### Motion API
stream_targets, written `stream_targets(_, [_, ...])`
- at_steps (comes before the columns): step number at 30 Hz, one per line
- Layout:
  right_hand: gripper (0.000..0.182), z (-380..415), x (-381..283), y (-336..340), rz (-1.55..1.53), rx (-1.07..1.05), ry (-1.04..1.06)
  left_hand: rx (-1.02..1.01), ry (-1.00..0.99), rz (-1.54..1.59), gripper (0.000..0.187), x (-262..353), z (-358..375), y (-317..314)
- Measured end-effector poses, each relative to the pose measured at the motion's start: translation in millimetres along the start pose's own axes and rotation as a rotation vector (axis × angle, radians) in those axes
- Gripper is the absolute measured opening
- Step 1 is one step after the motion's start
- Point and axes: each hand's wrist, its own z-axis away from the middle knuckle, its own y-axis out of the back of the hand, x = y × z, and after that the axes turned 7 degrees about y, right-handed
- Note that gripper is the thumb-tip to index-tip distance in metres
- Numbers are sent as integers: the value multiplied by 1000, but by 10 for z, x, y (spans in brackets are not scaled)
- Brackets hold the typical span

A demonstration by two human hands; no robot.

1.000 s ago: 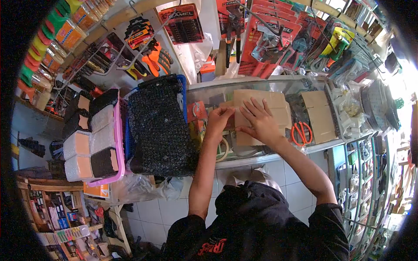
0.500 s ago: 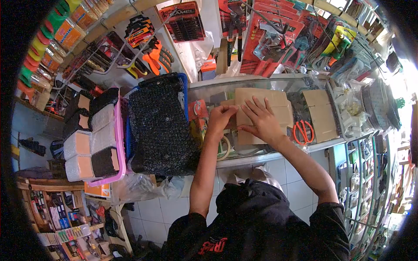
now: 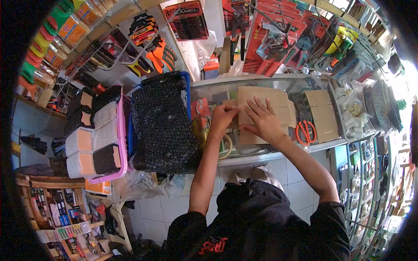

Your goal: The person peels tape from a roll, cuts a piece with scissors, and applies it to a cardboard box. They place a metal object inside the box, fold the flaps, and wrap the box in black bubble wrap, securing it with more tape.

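Observation:
A flat piece of brown cardboard [image 3: 265, 95] lies on the glass counter [image 3: 209, 89]. My right hand [image 3: 262, 118] rests flat on it with fingers spread. At its left edge, my left hand [image 3: 224, 118] pinches a narrow cardboard flap [image 3: 231, 103] between thumb and fingers. A roll of tape [image 3: 226, 147] lies just below my left hand. Orange-handled scissors [image 3: 305, 132] are to the right of the cardboard, beside another folded cardboard piece [image 3: 323, 115].
Black bubble wrap [image 3: 163, 126] covers a blue basket [image 3: 187, 87] on the left. Beyond it, a pink basket [image 3: 123, 143] holds wrapped boxes [image 3: 79, 141]. Packaged tools [image 3: 187, 21] hang above the counter; a glass shelf unit [image 3: 355, 174] stands at right.
The whole view has shifted slightly, with the counter items a little farther right. Both hands keep nearly the same pose on the cardboard.

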Motion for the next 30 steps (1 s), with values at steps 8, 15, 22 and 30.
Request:
stream_targets(8, [73, -13, -25, 19, 52, -82, -5, -44, 11, 6, 29, 72, 39, 1])
stream_targets(15, [72, 11, 3, -36, 61, -150, -9, -57, 34, 87, 25, 71, 35, 14])
stream_targets(22, [69, 27, 4, -57, 49, -164, -12, -47, 106, 24, 27, 60, -45, 101])
stream_targets(30, [64, -4, -53, -42, 90, -138, -25, 509, -747, -447, 27, 200, 398, -50])
